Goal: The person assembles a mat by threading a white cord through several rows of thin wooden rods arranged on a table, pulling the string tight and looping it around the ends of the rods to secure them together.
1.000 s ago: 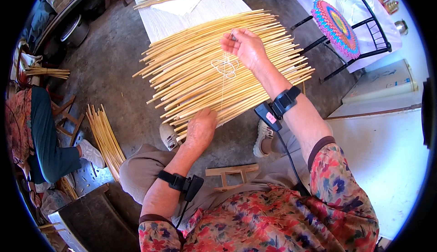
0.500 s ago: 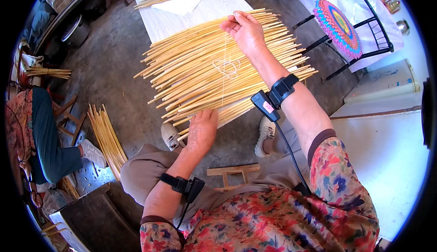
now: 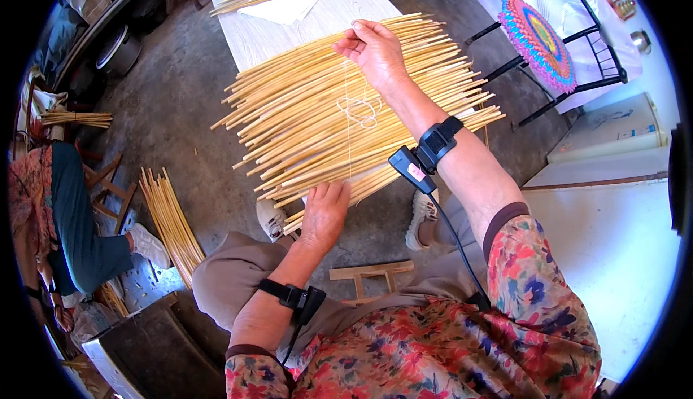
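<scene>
Floor: grey concrete [image 3: 173,89] is surrounding a pale table [image 3: 245,42].
Sticks: long, straw-coloured sticks [image 3: 296,107] are lying side by side across the table's near part.
Right hand: this hand [image 3: 375,53] is hovering above their far side, apparently pinching white thread [image 3: 349,146].
Left hand: this one [image 3: 325,215], well apart, is resting at their near edge; I cannot tell whether it is gripping.
Change: since a second ago, the right hand is reaching farther forward.
Meaning: more thread is probably being drawn out.
</scene>
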A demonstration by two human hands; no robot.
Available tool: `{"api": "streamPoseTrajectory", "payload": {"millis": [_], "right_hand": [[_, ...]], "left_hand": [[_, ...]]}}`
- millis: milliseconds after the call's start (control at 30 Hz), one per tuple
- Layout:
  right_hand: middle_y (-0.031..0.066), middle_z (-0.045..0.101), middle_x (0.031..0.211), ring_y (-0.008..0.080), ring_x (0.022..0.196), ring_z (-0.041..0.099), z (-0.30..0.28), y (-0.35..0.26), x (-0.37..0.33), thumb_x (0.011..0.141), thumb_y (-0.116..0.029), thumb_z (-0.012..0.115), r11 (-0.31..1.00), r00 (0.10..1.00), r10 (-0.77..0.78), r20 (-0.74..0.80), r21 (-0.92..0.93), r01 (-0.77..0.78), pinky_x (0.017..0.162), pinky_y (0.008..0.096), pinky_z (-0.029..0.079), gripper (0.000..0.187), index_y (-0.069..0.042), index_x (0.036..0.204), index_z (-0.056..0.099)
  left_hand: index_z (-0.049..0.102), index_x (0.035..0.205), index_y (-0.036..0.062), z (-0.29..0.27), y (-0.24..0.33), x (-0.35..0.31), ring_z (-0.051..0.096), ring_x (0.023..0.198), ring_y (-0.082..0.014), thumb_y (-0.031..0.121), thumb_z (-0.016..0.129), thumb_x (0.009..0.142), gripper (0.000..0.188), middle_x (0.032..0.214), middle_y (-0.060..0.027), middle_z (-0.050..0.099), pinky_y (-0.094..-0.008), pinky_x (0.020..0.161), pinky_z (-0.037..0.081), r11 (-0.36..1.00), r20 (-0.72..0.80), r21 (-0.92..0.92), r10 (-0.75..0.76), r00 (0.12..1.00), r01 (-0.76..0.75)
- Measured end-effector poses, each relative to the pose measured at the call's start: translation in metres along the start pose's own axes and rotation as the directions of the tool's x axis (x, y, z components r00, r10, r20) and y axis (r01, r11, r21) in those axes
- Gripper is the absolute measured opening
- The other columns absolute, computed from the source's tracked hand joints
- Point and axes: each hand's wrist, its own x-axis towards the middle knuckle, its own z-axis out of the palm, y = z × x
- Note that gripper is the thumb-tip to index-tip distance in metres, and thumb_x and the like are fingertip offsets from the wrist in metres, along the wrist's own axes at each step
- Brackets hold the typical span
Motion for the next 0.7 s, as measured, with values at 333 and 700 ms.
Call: {"api": "streamPoseTrajectory", "payload": {"millis": [333, 700], "right_hand": [[0.012, 0.059, 0.084, 0.0229, 0.07, 0.063, 0.011, 0.001, 0.007, 0.092, -0.009, 0.055, 1.0, 0.999, -0.025, 0.049, 0.002, 0.024, 0.072, 0.0405, 0.058, 0.014, 0.001, 0.101, 0.053], [0.0087, 0.062, 0.085, 0.0168, 0.065, 0.062, -0.029, -0.069, -0.052, 0.092, -0.016, 0.057, 0.966, 0.993, 0.098, 0.062, -0.246, -0.08, 0.063, 0.032, 0.056, 0.014, -0.002, 0.097, 0.056]], "left_hand": [[0.055, 0.116, -0.0007, 0.0, -0.003, -0.004, 0.05, 0.1, -0.0294, 0.005, 0.054, 0.074, 0.043, 0.11, -0.0113, 0.053, -0.04, 0.083, 0.041, 0.995, 0.002, -0.069, 0.078, 0.997, -0.077], [0.055, 0.101, 0.0016, 0.003, 0.008, 0.003, 0.051, 0.091, -0.0284, 0.006, 0.056, 0.071, 0.03, 0.094, -0.0117, 0.051, -0.0395, 0.078, 0.041, 0.992, -0.055, 0.096, 0.085, 0.995, -0.079]]}}
